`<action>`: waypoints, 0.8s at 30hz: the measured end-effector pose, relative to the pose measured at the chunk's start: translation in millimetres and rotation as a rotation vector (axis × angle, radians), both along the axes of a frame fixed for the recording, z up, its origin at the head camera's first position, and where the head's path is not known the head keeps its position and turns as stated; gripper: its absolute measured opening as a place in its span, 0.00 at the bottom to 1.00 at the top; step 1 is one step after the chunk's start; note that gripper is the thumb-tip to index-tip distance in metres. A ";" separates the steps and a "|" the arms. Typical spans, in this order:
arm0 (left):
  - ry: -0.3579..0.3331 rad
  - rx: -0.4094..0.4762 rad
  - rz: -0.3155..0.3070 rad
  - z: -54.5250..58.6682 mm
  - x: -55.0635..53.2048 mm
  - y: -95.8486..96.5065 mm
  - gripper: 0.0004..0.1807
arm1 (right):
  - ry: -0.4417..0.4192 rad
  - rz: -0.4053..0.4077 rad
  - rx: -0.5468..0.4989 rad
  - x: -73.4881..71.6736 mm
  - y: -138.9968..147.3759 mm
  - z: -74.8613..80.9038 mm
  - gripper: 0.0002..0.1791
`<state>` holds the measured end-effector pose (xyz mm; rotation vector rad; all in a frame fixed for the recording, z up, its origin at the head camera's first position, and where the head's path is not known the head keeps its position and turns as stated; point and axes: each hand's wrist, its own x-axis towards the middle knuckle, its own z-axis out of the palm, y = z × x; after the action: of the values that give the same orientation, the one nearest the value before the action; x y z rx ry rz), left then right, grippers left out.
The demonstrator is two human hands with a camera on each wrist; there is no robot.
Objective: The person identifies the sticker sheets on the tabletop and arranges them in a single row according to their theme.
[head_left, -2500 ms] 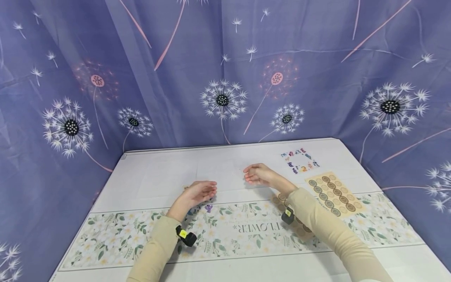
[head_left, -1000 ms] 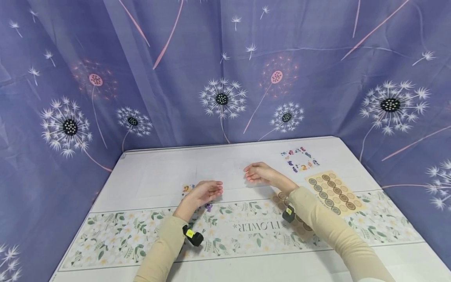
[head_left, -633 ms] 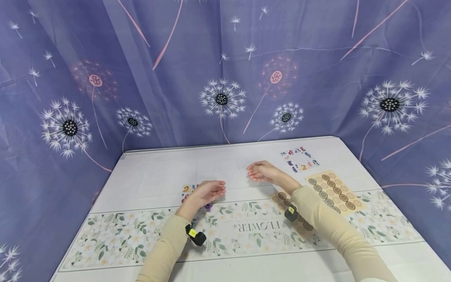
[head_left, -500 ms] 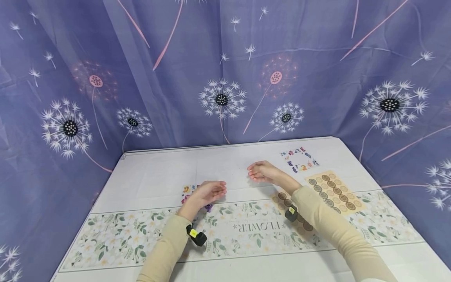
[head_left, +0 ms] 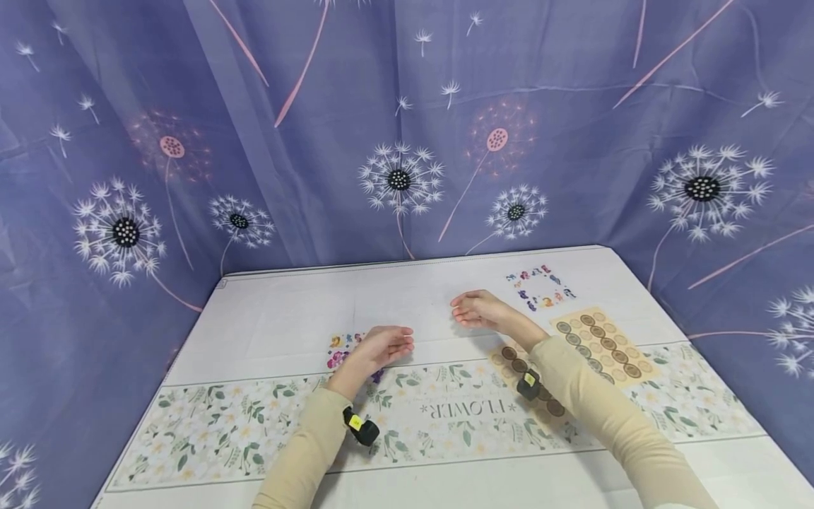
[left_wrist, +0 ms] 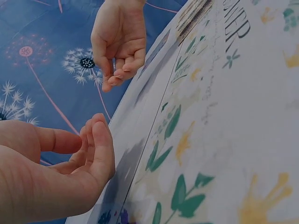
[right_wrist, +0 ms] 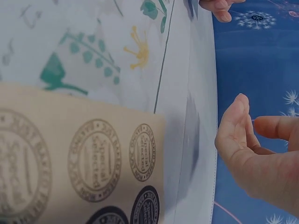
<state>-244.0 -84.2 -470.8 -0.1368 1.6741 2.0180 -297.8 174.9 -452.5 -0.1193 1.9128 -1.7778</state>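
Observation:
My left hand hovers above a sheet of colourful cartoon stickers, hiding much of it. Its fingers are relaxed and gently bent, with nothing held. Across from it, my right hand hangs over the white cloth, equally loose and holding nothing. A tan sheet of round brown labels lies partly beneath the right forearm. In the left wrist view both the left hand and right hand face each other, apart. The right wrist view has the label sheet below the right hand.
Another tan label sheet lies right of the right forearm. Behind it is a second cartoon sticker sheet. A floral printed band crosses the white tablecloth. Purple dandelion curtains stand at the back and sides.
My left hand has drifted right, uncovering more of the cartoon sticker sheet. My right hand has shifted slightly right as well. The sheets stay where they were.

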 end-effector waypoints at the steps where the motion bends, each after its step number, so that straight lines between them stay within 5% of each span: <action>1: 0.001 -0.004 0.000 0.3 0.0 1.1 0.19 | -0.001 -0.003 0.000 0.0 0.7 0.2 0.19; 6: 0.016 -0.030 0.012 1.5 -2.0 7.4 0.18 | -0.029 -0.064 0.021 1.3 1.6 5.6 0.20; 24: -0.019 -0.033 0.048 -0.6 -10.1 22.7 0.17 | -0.054 -0.086 -0.012 -4.4 18.1 5.2 0.21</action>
<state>-254.1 -61.5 -471.4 -0.2085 1.7086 2.0176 -302.3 193.0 -447.3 0.0062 1.8955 -1.8292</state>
